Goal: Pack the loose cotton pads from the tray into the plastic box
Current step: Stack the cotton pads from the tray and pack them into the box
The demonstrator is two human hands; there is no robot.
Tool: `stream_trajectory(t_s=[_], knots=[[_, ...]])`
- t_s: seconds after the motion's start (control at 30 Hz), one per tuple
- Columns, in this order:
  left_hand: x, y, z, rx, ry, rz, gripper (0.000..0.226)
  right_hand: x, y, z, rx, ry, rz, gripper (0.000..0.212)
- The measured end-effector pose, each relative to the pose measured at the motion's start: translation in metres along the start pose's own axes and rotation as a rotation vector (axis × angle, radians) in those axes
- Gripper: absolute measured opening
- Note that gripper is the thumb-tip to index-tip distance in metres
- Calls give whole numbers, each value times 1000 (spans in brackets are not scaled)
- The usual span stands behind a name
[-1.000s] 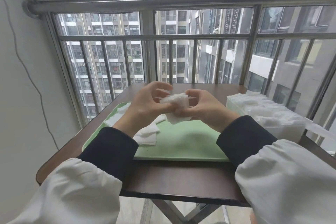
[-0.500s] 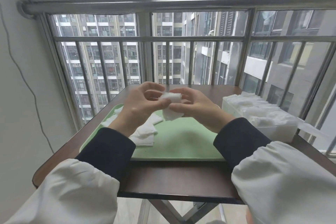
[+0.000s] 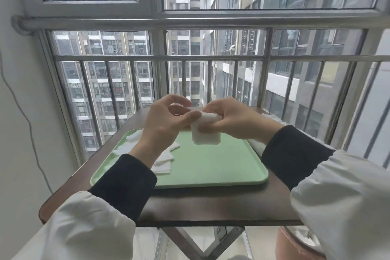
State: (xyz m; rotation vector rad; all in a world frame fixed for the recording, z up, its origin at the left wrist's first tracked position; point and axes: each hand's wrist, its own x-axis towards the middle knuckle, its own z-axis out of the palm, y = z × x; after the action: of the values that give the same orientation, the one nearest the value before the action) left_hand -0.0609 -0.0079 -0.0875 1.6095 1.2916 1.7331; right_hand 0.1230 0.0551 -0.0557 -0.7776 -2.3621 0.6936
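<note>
Barred glass window with grey metal railing, spanning the far side; apartment blocks beyond. Dark brown wooden table with rounded corners, set against the railing. Pale green rectangular plastic tray, flat on the table, centre. Two forearms in white sleeves with black cuffs, reaching in from the near edge. Plastic box heaped with white pads, on the table to the right of the tray, mostly hidden behind the right forearm; its walls cannot be made out. Left hand, raised above the tray's far half, fingers curled, thumb tip and fingers pinching the upper left corner of the stack. Right hand, level with the left, thumb and curled fingers gripping the stack's top edge. Small stack of white square cotton pads, held between both hands in the air over the tray, hanging down from the grip. Loose white cotton pads, few, overlapping, lying on the tray's left side, partly covered by the left forearm.
</note>
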Motion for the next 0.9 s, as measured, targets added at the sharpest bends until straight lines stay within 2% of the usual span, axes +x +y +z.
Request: stream_trajectory(t_s=[0.07,0.13,0.23,0.4,0.47,0.57,0.77,0.9], knots=[[-1,9,8,-1,-13,-7,39,-9,-5,-16,-62,-36,4,12],[-2,16,19,14,-54,-34,36,-18,-6,-35,-118,-36,24,13],[0,17,40,110,-133,-62,17,-33,-5,-66,-124,23,57,17],[9,13,89,337,-293,11,21,-60,12,-113,-68,133,139,20],[16,11,108,403,-379,28,28,-68,21,-124,-25,167,159,16],[29,8,134,525,-477,41,52,-78,36,-133,24,213,184,12],[50,-5,171,671,-671,2,88,-88,72,-140,90,279,257,24],[63,-11,172,732,-710,9,99,-90,91,-138,176,265,295,33]])
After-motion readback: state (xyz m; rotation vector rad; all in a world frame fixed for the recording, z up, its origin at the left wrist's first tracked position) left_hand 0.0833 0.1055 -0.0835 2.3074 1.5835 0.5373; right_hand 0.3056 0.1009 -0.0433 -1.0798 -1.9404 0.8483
